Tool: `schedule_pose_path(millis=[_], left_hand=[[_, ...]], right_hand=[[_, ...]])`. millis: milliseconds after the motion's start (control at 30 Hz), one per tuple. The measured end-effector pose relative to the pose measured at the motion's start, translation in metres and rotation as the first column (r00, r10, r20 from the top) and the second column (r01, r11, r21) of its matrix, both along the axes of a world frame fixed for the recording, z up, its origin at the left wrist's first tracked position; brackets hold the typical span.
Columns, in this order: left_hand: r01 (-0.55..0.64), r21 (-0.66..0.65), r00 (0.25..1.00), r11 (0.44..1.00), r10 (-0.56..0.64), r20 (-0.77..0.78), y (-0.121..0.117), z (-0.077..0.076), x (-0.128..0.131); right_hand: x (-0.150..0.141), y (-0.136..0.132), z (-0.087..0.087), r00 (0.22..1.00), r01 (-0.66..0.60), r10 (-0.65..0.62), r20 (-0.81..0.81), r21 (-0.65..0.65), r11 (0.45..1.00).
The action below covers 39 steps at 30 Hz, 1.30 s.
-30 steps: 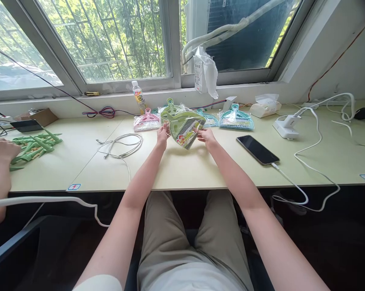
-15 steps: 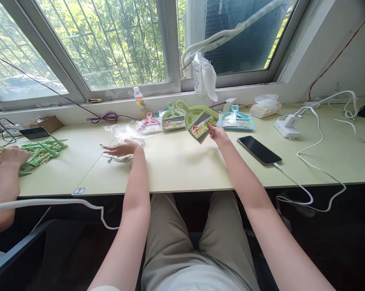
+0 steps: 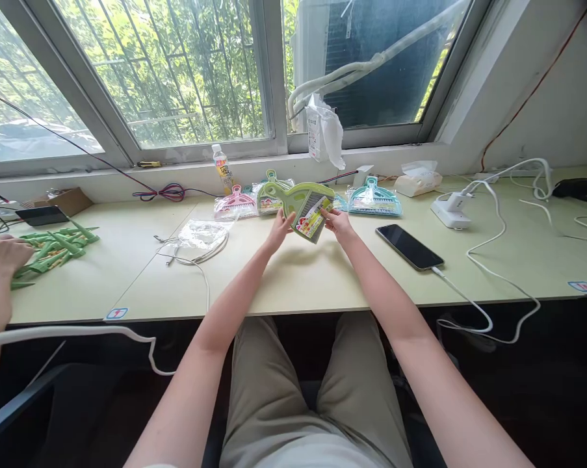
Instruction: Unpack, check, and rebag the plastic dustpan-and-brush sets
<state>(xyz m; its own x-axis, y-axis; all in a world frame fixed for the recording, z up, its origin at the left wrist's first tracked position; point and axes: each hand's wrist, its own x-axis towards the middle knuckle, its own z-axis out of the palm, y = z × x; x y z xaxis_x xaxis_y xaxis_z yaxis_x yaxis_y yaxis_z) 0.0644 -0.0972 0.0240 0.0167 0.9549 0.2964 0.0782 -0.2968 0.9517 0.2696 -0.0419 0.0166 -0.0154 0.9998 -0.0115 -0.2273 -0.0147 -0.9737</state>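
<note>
Above the table, a green dustpan (image 3: 301, 196) with a grey-bristled brush and a printed label is held between both hands. My left hand (image 3: 278, 233) grips its left side, below the handle. My right hand (image 3: 339, 224) pinches its right edge, by the label. Behind it a wrapped green dustpan set (image 3: 270, 204) is partly covered. A pink set (image 3: 236, 203) in clear wrapping lies to the left, and a blue set (image 3: 375, 199) in wrapping to the right. Left of my left hand, a crumpled clear plastic bag (image 3: 203, 234) rests on a coiled white cable (image 3: 210, 255).
At right on the table (image 3: 254, 292) are a black phone (image 3: 410, 247) on a cable, a white power strip (image 3: 450, 210) and a tissue pack (image 3: 418, 179). A bottle (image 3: 221, 168) stands by the window. Another person's hand (image 3: 5, 253) is over green pieces (image 3: 62, 247) at left.
My left hand has moved right from above the coiled cable and clear bag and now grips the dustpan. The dustpan has come slightly lower and tilted, with my right hand still on it.
</note>
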Motion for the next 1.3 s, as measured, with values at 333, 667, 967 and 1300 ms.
schedule_pose_path(millis=[333,667,967,1300], left_hand=[[-0.461,0.156,0.886,0.874,0.463,0.024,0.003,0.0,-0.031],[-0.516,0.246,0.836,0.821,0.545,-0.062,-0.007,0.004,-0.027],[-0.32,0.405,0.79,0.856,0.477,-0.386,-0.029,0.007,-0.004],[-0.656,0.251,0.718,0.712,0.691,-0.083,0.004,0.013,-0.083]], right_hand=[[0.034,0.002,0.002,0.335,0.253,-0.304,0.892,0.225,0.941],[0.027,-0.011,0.01,0.302,0.139,-0.508,0.807,0.49,0.861],[-0.063,-0.048,0.015,0.767,-0.183,-0.27,0.582,0.602,0.777],[-0.032,-0.04,0.044,0.97,-0.02,-0.067,0.232,0.354,0.935]])
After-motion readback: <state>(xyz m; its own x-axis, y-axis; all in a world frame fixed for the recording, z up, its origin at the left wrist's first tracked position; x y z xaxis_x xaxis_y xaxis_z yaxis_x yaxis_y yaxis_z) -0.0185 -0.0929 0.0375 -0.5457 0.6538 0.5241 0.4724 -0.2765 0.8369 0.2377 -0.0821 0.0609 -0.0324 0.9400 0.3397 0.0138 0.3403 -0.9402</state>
